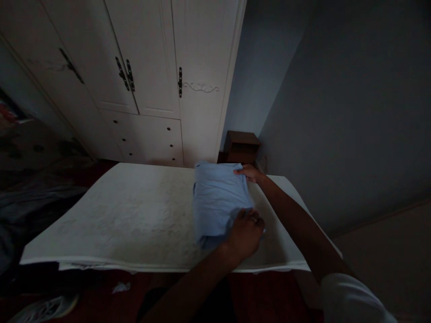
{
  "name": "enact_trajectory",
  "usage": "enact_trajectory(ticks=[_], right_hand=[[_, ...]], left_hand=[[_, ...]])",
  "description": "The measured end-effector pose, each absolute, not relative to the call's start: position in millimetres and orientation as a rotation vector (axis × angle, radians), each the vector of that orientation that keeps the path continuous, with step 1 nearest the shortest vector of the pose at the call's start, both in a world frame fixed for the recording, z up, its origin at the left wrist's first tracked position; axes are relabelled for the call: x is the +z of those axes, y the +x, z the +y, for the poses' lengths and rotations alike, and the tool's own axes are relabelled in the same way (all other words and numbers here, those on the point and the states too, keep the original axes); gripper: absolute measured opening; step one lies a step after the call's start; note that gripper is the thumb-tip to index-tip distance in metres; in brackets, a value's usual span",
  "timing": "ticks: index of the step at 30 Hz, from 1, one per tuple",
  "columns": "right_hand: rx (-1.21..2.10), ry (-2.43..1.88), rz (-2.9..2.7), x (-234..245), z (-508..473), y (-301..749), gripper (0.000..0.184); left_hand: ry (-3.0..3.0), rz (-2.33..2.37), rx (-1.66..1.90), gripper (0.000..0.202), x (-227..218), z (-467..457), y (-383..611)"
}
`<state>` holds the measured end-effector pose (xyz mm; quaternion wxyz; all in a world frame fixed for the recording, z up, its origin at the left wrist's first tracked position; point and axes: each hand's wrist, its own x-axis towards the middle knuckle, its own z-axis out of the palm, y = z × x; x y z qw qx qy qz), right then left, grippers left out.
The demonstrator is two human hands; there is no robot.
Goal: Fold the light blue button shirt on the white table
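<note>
A light blue folded garment (217, 199) lies on a white padded surface (134, 215), toward its right side. My left hand (245, 233) rests on the garment's near right corner, fingers curled over the cloth, a ring on one finger. My right hand (249, 172) reaches across to the far right corner and grips the cloth's edge there. Both arms come in from the lower right.
A white wardrobe (144, 80) with dark handles and drawers stands behind the surface. A small brown cabinet (241, 146) sits in the corner by the grey wall. Dark cloth (30, 206) lies at left; a shoe (40, 308) and a scrap lie on the red floor.
</note>
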<state>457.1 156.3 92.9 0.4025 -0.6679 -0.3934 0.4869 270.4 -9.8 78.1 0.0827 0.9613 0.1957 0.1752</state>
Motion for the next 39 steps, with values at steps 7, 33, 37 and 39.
enact_trajectory(ticks=[7,33,37,39], right_hand=[[1.121,-1.816,-1.003,56.1,146.0,476.0,0.028],[0.048,-1.998,-1.880,-2.7,135.8,424.1,0.082],[0.035,-1.989,-1.905,-5.2,134.8,427.7,0.083],[0.045,-1.996,-1.910,-4.8,135.3,428.6,0.084]], left_hand=[[2.889,0.598,0.415,0.035,41.4,-11.3,279.7],[2.558,1.380,0.962,0.079,25.2,-9.2,156.2],[2.700,1.186,0.947,0.091,16.4,-5.3,141.4],[2.752,1.149,0.959,0.097,10.3,-5.6,129.8]])
